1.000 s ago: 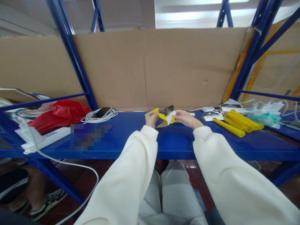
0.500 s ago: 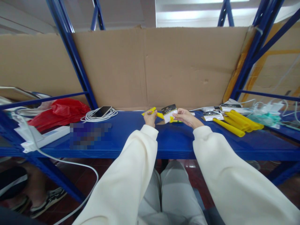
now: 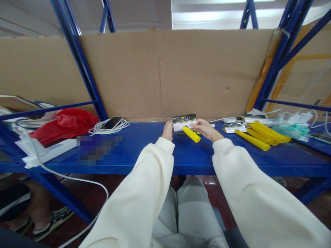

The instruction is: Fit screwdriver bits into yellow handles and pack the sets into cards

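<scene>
A small flat packet (image 3: 184, 123) with a black top band and a white lower part is held up over the blue shelf (image 3: 150, 148). My left hand (image 3: 168, 131) is closed on its left edge, while the fingers of my right hand (image 3: 205, 129) pinch its right edge. Just in front of the packet's lower edge lies a yellow tube (image 3: 191, 135), slanting towards me; its far end meets the packet. Whether the tube touches the shelf is unclear. A small yellow piece shows beside my right fingers, mostly hidden.
Several yellow tubes (image 3: 269, 135) lie at the right beside more packets (image 3: 234, 127) and a teal plastic bag (image 3: 292, 130). At the left are a coiled white cable (image 3: 110, 128) with a phone, a red bag (image 3: 69, 124) and a white box (image 3: 59, 150). Cardboard (image 3: 124, 79) stands behind.
My left hand has let go of the yellow tube and taken the packet's left edge. The packet has turned level and faces me. The tube now lies in front of it.
</scene>
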A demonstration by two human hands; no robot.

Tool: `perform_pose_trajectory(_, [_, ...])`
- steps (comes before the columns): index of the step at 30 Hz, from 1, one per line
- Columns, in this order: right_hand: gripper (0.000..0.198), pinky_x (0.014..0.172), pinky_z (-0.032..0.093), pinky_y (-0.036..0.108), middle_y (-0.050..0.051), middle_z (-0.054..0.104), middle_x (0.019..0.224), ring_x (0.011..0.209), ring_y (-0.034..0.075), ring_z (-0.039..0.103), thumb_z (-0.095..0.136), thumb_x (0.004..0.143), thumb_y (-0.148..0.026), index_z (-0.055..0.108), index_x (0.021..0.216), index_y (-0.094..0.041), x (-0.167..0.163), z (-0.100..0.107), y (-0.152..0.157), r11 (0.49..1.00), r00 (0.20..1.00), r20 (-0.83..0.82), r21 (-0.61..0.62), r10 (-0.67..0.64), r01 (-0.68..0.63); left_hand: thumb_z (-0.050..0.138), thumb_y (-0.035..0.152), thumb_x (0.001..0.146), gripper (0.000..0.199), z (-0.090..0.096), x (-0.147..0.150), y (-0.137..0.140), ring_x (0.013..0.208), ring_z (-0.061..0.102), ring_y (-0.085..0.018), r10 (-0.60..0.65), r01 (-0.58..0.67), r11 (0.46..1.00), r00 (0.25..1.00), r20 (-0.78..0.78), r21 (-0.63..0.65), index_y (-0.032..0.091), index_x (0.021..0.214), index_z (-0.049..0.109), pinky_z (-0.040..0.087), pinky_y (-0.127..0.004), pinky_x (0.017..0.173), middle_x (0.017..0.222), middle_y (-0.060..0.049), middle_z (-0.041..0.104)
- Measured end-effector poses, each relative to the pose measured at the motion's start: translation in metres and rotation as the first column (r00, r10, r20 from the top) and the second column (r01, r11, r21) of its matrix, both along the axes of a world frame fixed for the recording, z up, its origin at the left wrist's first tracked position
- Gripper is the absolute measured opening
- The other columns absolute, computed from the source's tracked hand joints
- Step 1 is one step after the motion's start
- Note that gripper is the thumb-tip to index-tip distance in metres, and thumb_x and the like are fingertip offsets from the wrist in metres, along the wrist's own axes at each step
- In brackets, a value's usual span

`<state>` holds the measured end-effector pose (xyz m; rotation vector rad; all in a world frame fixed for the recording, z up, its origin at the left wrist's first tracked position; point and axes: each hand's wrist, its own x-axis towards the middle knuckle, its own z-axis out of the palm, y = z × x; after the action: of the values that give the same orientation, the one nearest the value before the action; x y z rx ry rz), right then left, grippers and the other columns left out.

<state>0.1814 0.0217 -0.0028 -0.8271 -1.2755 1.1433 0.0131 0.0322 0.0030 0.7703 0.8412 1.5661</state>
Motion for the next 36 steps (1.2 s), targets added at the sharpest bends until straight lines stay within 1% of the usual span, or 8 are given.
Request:
perform_pose_trajectory(6, [0.058, 0.065, 0.057, 0.021, -0.006, 0.064, 0.065, 0.066, 0.010, 0.066, 0.093, 0.034, -0.039, 0.043, 0.055, -0.019, 0.000, 0.000, 0.002, 0.997, 0.996, -0.054, 0.015, -0.078, 0.078, 0.053, 0.049, 0.090, 0.036, 0.006, 0.002, -0.005, 0.088, 0.071, -0.026, -0.194, 0.194, 0.981, 0.981, 0.009, 0.001, 0.017, 0.088, 0.070, 0.054, -0.038, 0.083, 0.078, -0.008, 0.074])
perform_pose_trajectory(10, [0.058, 0.065, 0.057, 0.020, -0.006, 0.065, 0.068, 0.069, 0.009, 0.065, 0.093, 0.033, -0.041, 0.045, 0.055, -0.019, 0.002, 0.001, 0.001, 0.995, 0.993, -0.073, 0.012, -0.096, 0.097, 0.049, 0.058, 0.090, 0.048, 0.011, 0.007, -0.010, 0.095, 0.070, -0.027, -0.299, 0.297, 0.953, 0.954, 0.029, 0.058, 0.016, 0.098, 0.070, 0.055, -0.037, 0.083, 0.088, -0.010, 0.075])
perform_pose_trajectory(13, [0.058, 0.065, 0.056, 0.020, -0.005, 0.064, 0.068, 0.069, 0.009, 0.064, 0.093, 0.033, -0.040, 0.044, 0.055, -0.019, 0.002, 0.001, 0.001, 0.995, 0.992, -0.079, 0.008, -0.103, 0.104, 0.052, 0.060, 0.088, 0.052, 0.013, 0.008, -0.011, 0.095, 0.070, -0.028, -0.327, 0.326, 0.944, 0.945, 0.010, 0.045, 0.013, 0.101, 0.070, 0.055, -0.036, 0.081, 0.090, -0.012, 0.075])
perform_pose_trajectory(20, [0.058, 0.070, 0.056, 0.025, -0.006, 0.062, 0.066, 0.068, 0.010, 0.063, 0.093, 0.036, -0.038, 0.042, 0.055, -0.018, 0.001, 0.002, 0.002, 0.993, 0.991, -0.076, 0.019, -0.114, 0.115, 0.052, 0.056, 0.088, 0.047, 0.006, 0.005, -0.005, 0.101, 0.068, -0.025, -0.330, 0.331, 0.944, 0.940, -0.089, -0.014, 0.014, 0.100, 0.069, 0.049, -0.032, 0.087, 0.095, -0.009, 0.075])
perform_pose_trajectory(28, [0.053, 0.065, 0.054, 0.021, -0.006, 0.061, 0.064, 0.066, 0.008, 0.061, 0.092, 0.041, -0.033, 0.043, 0.055, -0.019, 0.005, -0.003, 0.011, 0.979, 0.973, -0.129, 0.053, -0.191, 0.199, 0.065, 0.039, 0.082, 0.024, 0.005, -0.004, -0.009, 0.095, 0.065, -0.019, -0.115, 0.124, 0.992, 0.961, -0.252, 0.020, 0.020, 0.096, 0.062, 0.046, -0.028, 0.078, 0.101, -0.004, 0.071])
perform_pose_trajectory(32, [0.051, 0.062, 0.052, 0.020, -0.007, 0.057, 0.061, 0.064, 0.008, 0.059, 0.089, 0.049, -0.031, 0.041, 0.056, -0.019, 0.009, -0.004, 0.018, 0.950, 0.944, -0.161, 0.080, -0.286, 0.302, 0.061, 0.027, 0.086, 0.010, 0.008, -0.007, -0.014, 0.090, 0.065, -0.017, -0.006, -0.009, 0.999, 0.950, -0.314, -0.045, 0.017, 0.088, 0.057, 0.045, -0.024, 0.070, 0.102, -0.008, 0.069])
perform_pose_trajectory(34, [0.049, 0.059, 0.050, 0.020, -0.007, 0.055, 0.058, 0.060, 0.008, 0.057, 0.088, 0.052, -0.029, 0.040, 0.056, -0.020, 0.011, -0.004, 0.020, 0.929, 0.923, -0.176, 0.082, -0.342, 0.360, 0.058, 0.024, 0.088, 0.011, 0.009, -0.006, -0.017, 0.081, 0.065, -0.016, -0.048, 0.024, 0.997, 0.940, -0.339, -0.075, 0.016, 0.080, 0.055, 0.046, -0.024, 0.067, 0.091, -0.008, 0.068])
perform_pose_trajectory(36, [0.047, 0.056, 0.048, 0.019, -0.008, 0.053, 0.056, 0.056, 0.007, 0.054, 0.086, 0.055, -0.025, 0.039, 0.055, -0.020, 0.011, -0.004, 0.021, 0.915, 0.905, -0.192, 0.071, -0.379, 0.398, 0.057, 0.020, 0.089, 0.015, 0.010, -0.005, -0.022, 0.071, 0.064, -0.014, -0.167, 0.150, 0.986, 0.920, -0.356, -0.074, 0.016, 0.075, 0.054, 0.047, -0.024, 0.066, 0.080, -0.007, 0.067])
